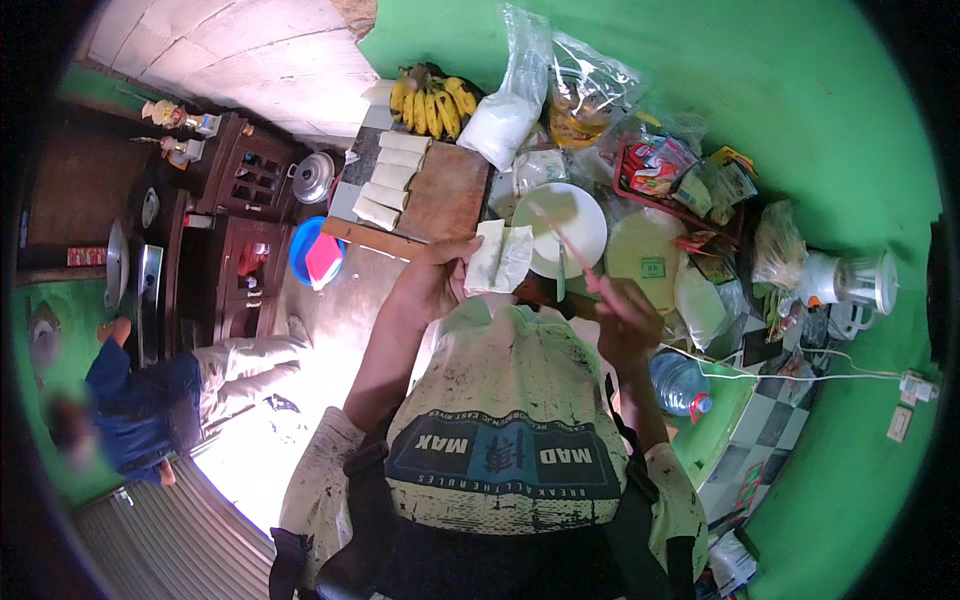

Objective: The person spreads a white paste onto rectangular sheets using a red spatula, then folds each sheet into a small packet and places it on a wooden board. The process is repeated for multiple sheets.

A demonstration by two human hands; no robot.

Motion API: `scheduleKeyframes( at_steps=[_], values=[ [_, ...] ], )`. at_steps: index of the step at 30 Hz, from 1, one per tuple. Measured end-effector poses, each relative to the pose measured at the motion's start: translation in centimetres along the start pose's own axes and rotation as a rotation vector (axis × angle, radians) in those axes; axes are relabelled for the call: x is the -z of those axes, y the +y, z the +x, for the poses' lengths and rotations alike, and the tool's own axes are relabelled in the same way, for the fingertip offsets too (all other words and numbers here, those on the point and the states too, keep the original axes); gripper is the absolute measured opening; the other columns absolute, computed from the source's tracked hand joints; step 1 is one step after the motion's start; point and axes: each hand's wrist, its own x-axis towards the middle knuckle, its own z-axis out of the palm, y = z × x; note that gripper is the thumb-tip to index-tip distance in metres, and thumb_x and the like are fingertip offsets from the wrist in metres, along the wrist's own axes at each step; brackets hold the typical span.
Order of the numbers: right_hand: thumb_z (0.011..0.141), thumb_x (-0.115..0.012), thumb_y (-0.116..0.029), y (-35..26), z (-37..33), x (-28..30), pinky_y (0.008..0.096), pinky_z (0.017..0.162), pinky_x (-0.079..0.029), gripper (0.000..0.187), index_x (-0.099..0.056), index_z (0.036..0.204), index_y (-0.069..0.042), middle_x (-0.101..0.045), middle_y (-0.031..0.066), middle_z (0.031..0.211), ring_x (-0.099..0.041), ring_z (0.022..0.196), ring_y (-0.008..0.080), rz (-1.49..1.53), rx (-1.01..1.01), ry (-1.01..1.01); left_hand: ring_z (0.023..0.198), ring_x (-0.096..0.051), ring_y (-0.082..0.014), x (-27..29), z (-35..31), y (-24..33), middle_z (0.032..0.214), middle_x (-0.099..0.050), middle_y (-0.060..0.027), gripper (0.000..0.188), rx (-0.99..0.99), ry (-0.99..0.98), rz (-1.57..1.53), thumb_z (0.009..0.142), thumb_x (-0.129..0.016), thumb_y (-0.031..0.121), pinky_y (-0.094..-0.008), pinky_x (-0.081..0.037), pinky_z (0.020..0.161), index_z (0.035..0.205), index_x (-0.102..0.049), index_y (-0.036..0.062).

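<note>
Wrapper (515, 258) mid-frame, left hand (445, 265) pinching its left edge. Probably light, soft, easily torn; best held gently by folded side. Right hand (627, 315), right of centre, closed round stick (564, 238).

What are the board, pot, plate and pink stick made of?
Board: likely wood, matte; brown, mottled face.
Pot: metal, probably aluminium; silvery sheen.
Plate: smooth and white; plastic or ceramic, can't tell.
Pink stick in the right hand: maybe plastic, from its even colour; finish too blurred to tell.
</note>
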Motion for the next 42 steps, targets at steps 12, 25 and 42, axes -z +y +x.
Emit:
scheduleKeyframes(
  at_steps=[12,25,42],
  values=[
    [0.078,-0.071,0.001,1.5,-2.8,1.9,0.0364,0.078,-0.058,0.036,-0.07,0.113,-0.004,-0.069,0.0153,0.116,-0.069,0.094,0.0295,-0.253,0.38,-0.341,0.095,-0.073,-0.0227,0.3,-0.3,3.0,0.11,-0.071,-0.0153,0.035,-0.06,0.094,-0.055,0.096,-0.059,0.011,-0.0319,-0.061,0.082,0.126,-0.057,-0.0066],
    [0.1,-0.06,-0.014,-0.8,-1.3,0.2,0.0306,0.07,-0.054,0.027,-0.065,0.12,0.003,-0.073,0.0145,0.093,-0.066,0.073,0.0161,0.604,-0.816,0.123,0.086,-0.069,-0.0139,-3.1,2.9,0.3,0.1,-0.071,-0.0062,0.023,-0.237,0.289,0.258,0.094,-0.062,0.01,-0.0257,-0.057,0.069,0.115,-0.066,0.0005],
    [0.097,-0.064,-0.009,1.6,-3.3,-2.8,0.0254,0.064,-0.051,0.019,-0.065,0.112,0.003,-0.07,0.0104,0.088,-0.061,0.067,0.011,0.533,-0.844,0.248,0.096,-0.069,-0.0191,2.4,0.9,-0.2,0.111,-0.069,-0.0108,0.032,-0.269,0.395,0.252,0.096,-0.059,0.016,-0.0322,-0.056,0.08,0.123,-0.06,-0.0011]
  ],
)
